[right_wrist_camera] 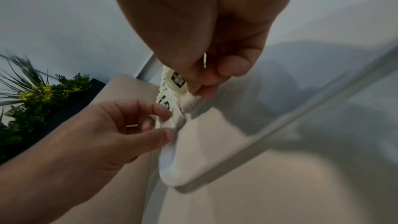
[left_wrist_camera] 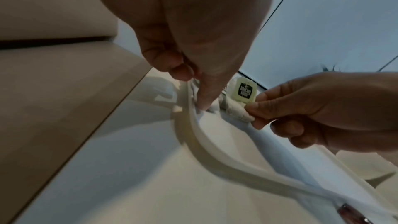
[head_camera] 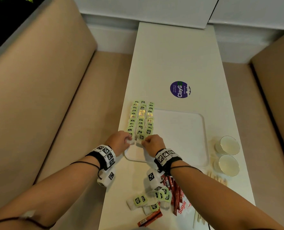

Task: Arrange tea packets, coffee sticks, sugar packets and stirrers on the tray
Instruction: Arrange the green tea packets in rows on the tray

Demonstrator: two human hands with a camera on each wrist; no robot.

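Both hands work at the near-left corner of the white tray (head_camera: 179,130), where three rows of tea packets (head_camera: 140,118) fill its left edge. The right hand (head_camera: 154,142) pinches a tea packet (left_wrist_camera: 244,91) by its near end; the left hand (head_camera: 119,141) seems to pinch another packet, mostly hidden. The tray's right part lies bare, with loose packets, coffee sticks (head_camera: 175,193) and stirrers (head_camera: 218,179) on the table nearer the person.

head looks down; wrists close, sharing tray (head_camera: 202,123).

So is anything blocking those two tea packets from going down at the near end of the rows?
Nothing visible. The left hand and right hand each pinch a tea packet over bare tray at the rows' near end.
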